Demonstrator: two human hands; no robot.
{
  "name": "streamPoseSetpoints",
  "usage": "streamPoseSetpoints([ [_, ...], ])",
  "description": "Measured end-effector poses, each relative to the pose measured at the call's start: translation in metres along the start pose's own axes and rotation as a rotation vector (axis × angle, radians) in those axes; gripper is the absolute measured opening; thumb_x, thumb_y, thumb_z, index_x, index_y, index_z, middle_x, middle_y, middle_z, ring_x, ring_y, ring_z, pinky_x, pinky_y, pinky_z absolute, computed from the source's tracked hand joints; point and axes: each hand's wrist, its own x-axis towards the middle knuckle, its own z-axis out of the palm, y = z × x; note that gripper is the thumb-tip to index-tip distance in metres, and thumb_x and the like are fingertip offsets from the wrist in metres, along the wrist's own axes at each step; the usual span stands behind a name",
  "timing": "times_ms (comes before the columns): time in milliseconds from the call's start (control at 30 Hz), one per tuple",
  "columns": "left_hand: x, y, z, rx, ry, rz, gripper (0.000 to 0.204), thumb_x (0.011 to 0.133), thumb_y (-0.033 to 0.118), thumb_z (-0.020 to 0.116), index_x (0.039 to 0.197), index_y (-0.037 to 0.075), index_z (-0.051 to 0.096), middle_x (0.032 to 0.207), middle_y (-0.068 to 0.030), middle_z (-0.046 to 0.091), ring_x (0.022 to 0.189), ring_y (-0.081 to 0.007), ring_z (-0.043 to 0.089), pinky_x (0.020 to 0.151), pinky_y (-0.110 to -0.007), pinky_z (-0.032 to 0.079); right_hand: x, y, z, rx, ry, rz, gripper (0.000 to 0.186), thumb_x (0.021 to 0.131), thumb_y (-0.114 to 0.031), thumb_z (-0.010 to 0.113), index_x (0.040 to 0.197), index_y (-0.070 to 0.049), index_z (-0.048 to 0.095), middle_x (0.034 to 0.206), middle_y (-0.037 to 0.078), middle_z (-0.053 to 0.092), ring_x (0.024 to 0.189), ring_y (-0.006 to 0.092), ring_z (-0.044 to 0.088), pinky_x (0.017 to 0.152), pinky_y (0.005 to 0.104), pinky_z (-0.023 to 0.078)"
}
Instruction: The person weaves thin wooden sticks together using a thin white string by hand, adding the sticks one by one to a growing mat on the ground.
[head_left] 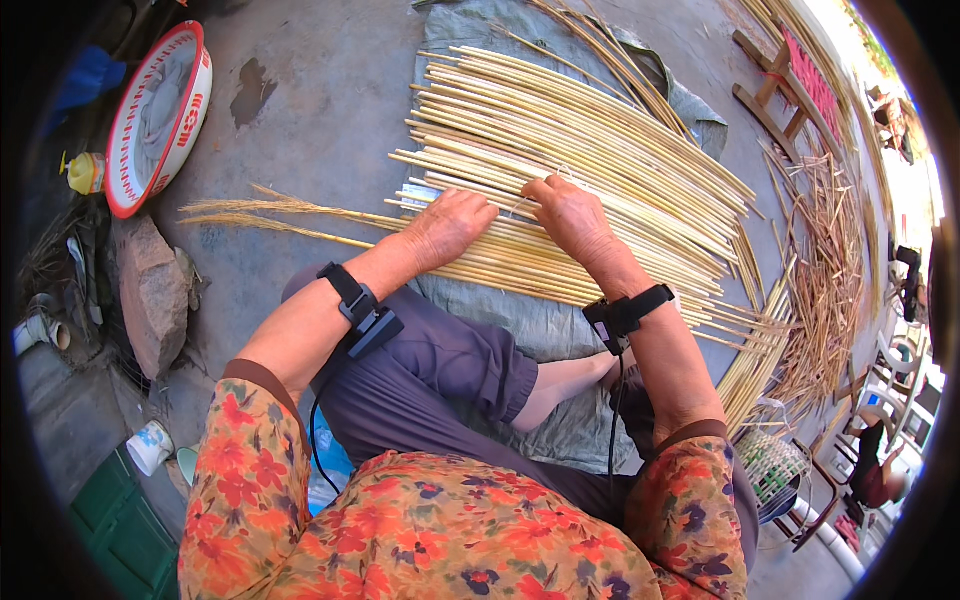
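A mat-like row of pale, straight plant stalks (590, 130) lies side by side in front of me, tied across in places with thin string. My left hand (455, 225) rests on its near left part, fingers curled down; what they grip is hidden. Just to its right, my right hand (568, 212) is closed in a pinch over the stalks. A thin pale string (517, 207) shows between the two hands, by the right fingertips. Two stalks with feathery seed heads (265, 205) stick out to the left, past my left wrist.
A grey-green cloth (540, 325) lies under the stalks. At left are a red-rimmed white basin (190, 125), a yellow bottle (85, 173) and a rock (152, 295). Husks (825, 260), a wooden stool (785, 90) and a woven basket (770, 465) lie to the right.
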Motion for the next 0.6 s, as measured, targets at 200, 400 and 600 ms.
streamPoseSetpoints([
  [200, 0.001, 0.012, -0.002, 0.063, 0.002, -0.061, 0.024, 0.080, 0.010, 0.054, 0.103, 0.005, 0.058, 0.091, -0.0094, 0.059, 0.091, -0.0261, 0.059, 0.084, -0.037, 0.045, 0.003, 0.012, 0.010, -0.068, 0.048, 0.009, 0.006, 0.083, -0.012, 0.061, 0.087, -0.007, 0.061, 0.087, 0.011, 0.060, 0.081, 0.0340, 0.064, 0.068, 0.0438, 0.053],
  [400, 0.005, 0.026, -0.002, 0.252, 0.211, -0.022, 0.026, 0.080, 0.011, 0.054, 0.104, 0.003, 0.059, 0.100, -0.0102, 0.057, 0.099, -0.0259, 0.056, 0.086, -0.038, 0.044, -0.003, 0.007, 0.020, 0.351, 0.097, 0.222, 0.011, 0.086, -0.012, 0.061, 0.084, -0.001, 0.062, 0.075, 0.013, 0.057, 0.062, 0.0284, 0.061, 0.058, 0.0384, 0.050],
  [600, 0.003, 0.029, 0.000, 0.140, 0.011, -0.120, 0.030, 0.078, 0.010, 0.054, 0.106, 0.000, 0.059, 0.102, -0.0117, 0.057, 0.100, -0.0273, 0.056, 0.087, -0.040, 0.044, -0.001, 0.006, 0.013, 1.495, 0.064, 0.694, 0.012, 0.093, -0.015, 0.058, 0.095, -0.004, 0.062, 0.065, -0.002, 0.047, 0.050, 0.0063, 0.039, 0.045, 0.0226, 0.034],
])
